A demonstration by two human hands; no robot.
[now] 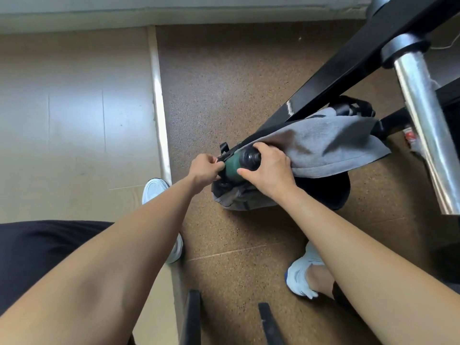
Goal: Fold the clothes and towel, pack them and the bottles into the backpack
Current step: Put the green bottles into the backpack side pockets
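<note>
Bottle-packing looks to be the step in hand: the right hand (270, 168) grips the green bottle (233, 169) at the mouth of the backpack (239, 200) on the floor, while the left hand (205, 168) pinches the backpack's edge. Next, the draped grey towel (331, 143) probably needs folding.

A gym: speckled rubber flooring (236, 83), pale wooden platform (74, 108), black steel rack frame (348, 66), chrome barbell sleeve (420, 108).
</note>
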